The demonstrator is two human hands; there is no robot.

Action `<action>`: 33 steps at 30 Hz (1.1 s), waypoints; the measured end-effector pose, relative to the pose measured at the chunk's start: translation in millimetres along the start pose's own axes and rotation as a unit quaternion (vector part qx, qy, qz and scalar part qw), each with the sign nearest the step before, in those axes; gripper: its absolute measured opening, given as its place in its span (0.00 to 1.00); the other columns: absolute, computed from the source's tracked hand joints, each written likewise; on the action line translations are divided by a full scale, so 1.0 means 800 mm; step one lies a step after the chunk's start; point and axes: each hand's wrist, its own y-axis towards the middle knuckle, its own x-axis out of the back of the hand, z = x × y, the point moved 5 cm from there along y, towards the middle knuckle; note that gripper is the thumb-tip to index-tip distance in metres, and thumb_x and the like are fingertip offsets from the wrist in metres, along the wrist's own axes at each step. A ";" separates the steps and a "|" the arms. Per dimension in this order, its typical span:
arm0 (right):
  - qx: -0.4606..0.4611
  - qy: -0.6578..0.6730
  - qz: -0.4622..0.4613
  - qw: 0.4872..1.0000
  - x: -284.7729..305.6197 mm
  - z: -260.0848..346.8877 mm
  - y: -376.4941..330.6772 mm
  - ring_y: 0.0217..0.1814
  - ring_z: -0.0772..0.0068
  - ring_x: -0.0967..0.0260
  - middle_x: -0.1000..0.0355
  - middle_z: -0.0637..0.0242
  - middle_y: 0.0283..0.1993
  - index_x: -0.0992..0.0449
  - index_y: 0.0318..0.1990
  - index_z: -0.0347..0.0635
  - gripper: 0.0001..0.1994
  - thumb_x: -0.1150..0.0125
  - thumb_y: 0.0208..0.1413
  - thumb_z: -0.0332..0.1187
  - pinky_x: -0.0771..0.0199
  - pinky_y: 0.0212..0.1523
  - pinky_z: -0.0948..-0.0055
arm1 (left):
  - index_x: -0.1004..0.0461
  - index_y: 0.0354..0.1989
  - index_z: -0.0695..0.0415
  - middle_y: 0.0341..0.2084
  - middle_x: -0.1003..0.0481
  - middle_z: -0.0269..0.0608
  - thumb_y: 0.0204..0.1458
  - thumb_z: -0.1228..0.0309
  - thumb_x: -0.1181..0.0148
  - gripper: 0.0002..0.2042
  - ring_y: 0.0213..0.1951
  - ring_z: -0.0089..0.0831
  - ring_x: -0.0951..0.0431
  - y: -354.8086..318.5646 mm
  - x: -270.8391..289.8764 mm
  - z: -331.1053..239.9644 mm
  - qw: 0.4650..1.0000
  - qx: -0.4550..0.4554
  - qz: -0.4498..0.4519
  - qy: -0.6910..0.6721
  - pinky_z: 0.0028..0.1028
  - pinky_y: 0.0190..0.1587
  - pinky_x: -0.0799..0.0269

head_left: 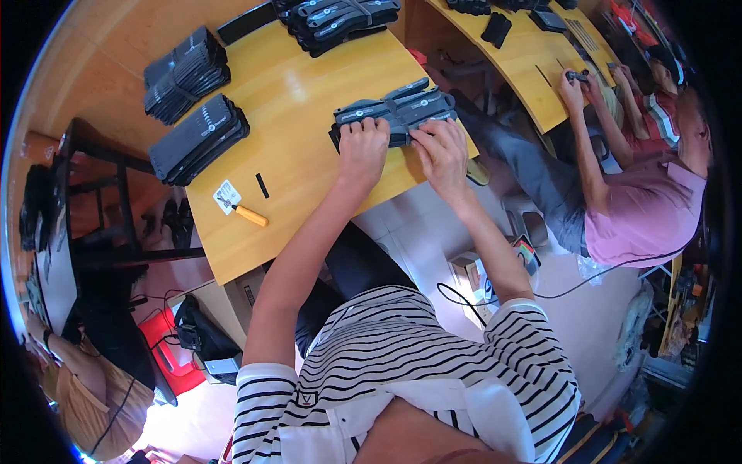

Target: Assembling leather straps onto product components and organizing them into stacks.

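A bundle of dark grey, flat, elongated pieces with pale printing [398, 110] lies near the right edge of the yellow wooden table [301, 104]. A dark band crosses its middle. My left hand [365, 147] grips the near left side, its fingers curled over the top. On the near right side, my right hand [442, 151] presses its fingers onto the bundle, thumb toward the middle. What lies under my palms is hidden. To the left on the table are a yellow-handled tool [251, 216], a small white label card [226, 195] and a short black strip [262, 185].
Banded stacks of similar dark pieces stand at the far left [185, 73] and far middle [340, 19]; another stack [199, 139] sits nearer. At right, a person in a pink shirt [641, 209] works at another table [533, 85]. Another person [100, 394] is lower left. A black cable [572, 292] hangs at right.
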 end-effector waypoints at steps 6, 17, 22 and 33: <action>-0.008 -0.025 -0.023 0.999 0.003 0.005 0.000 0.36 0.62 0.35 0.34 0.67 0.30 0.28 0.27 0.41 0.06 0.37 0.39 0.24 0.39 0.42 0.65 | 0.29 0.34 0.58 0.24 0.27 0.41 0.42 0.75 0.46 0.09 0.28 0.34 0.24 0.000 0.000 -0.004 1.000 -0.012 0.003 -0.004 0.30 0.33 0.31; -0.043 0.013 0.143 0.989 -0.002 -0.011 0.025 0.34 0.56 0.36 0.36 0.61 0.28 0.32 0.27 0.41 0.09 0.36 0.38 0.24 0.35 0.34 0.61 | 0.29 0.33 0.59 0.24 0.27 0.42 0.42 0.75 0.46 0.08 0.28 0.35 0.24 0.000 -0.002 -0.002 1.000 -0.015 0.004 -0.018 0.31 0.32 0.31; -0.070 -0.004 0.251 0.965 -0.011 -0.014 0.034 0.33 0.53 0.31 0.34 0.58 0.27 0.31 0.27 0.40 0.07 0.38 0.41 0.25 0.32 0.31 0.58 | 0.29 0.32 0.58 0.23 0.28 0.42 0.42 0.76 0.47 0.07 0.27 0.35 0.24 -0.002 -0.004 -0.006 1.000 -0.028 -0.015 -0.001 0.31 0.32 0.31; 0.076 -0.007 0.245 0.966 -0.008 0.024 -0.010 0.33 0.58 0.31 0.37 0.60 0.26 0.34 0.26 0.38 0.06 0.44 0.40 0.20 0.29 0.30 0.63 | 0.28 0.30 0.57 0.23 0.26 0.44 0.38 0.75 0.42 0.08 0.28 0.40 0.23 0.011 0.004 0.015 0.996 0.019 0.031 -0.086 0.34 0.30 0.28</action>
